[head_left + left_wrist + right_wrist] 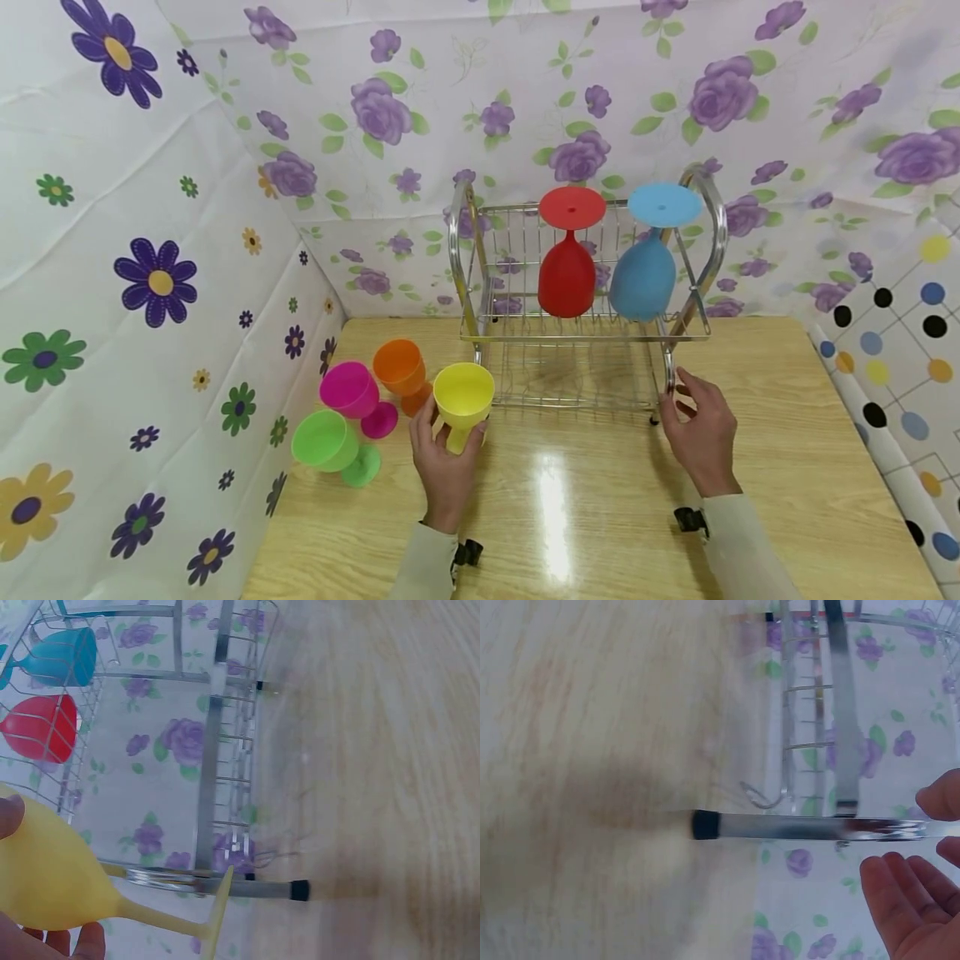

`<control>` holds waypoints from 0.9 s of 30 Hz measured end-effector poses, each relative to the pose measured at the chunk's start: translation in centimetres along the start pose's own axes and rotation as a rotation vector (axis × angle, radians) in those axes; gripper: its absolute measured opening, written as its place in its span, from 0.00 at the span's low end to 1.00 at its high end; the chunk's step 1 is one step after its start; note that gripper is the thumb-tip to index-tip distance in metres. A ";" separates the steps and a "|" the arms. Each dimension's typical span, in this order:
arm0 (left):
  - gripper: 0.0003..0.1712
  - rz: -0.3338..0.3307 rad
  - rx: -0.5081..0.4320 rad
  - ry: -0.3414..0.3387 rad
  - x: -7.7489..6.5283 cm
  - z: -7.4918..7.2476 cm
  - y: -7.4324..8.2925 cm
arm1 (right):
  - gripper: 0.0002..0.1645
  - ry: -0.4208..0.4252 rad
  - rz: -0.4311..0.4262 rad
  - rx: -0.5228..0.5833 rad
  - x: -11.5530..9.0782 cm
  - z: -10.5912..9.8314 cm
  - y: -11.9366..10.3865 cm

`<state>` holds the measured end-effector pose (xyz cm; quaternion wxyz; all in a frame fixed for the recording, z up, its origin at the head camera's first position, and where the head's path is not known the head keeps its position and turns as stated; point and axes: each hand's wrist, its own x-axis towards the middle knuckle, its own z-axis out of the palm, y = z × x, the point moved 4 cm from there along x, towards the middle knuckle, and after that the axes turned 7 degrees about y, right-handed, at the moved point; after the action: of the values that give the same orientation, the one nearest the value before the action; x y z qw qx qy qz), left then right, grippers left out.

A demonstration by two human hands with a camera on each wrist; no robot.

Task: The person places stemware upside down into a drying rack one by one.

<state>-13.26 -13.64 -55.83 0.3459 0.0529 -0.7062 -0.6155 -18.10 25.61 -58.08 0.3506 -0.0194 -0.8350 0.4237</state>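
Note:
My left hand (448, 475) grips a yellow plastic goblet (463, 392), which stands upright in the head view. The left wrist view shows the goblet's bowl, stem and base (217, 915), with fingertips on the bowl. At the right front post of a metal dish rack (566, 338), my right hand (702, 429) pinches the post between thumb and index finger, the other fingers loosely bent below. A red goblet (567, 279) and a blue goblet (643, 279) sit upside down on the rack's upper tier. The lower tier's wire grid (570, 402) lies beneath them.
Left of the yellow goblet, an orange goblet (400, 368), a magenta goblet (350, 390) and a green goblet (326, 442) stand upright on the wooden table (600, 517). Flowered cloth (337, 150) hangs behind the rack and on the left. A dotted cloth (892, 358) borders the right.

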 end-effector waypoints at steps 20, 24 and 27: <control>0.47 0.170 0.166 -0.240 0.8 0.0 5.5 | 0.39 -0.325 -0.082 -0.019 -1.0 -1.8 -8.7; 0.49 0.229 0.157 -0.299 0.8 0.5 6.8 | 0.43 -0.379 -0.116 -0.014 -1.3 -1.9 -10.2; 0.50 0.290 0.152 -0.343 0.8 1.0 7.9 | 0.44 -0.397 -0.123 0.012 -1.4 -2.1 -11.5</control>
<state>-11.62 -11.36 -48.37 0.3005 -0.1286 -0.7993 -0.5043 -12.72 19.27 -49.72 0.2043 0.1176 -0.8847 0.4021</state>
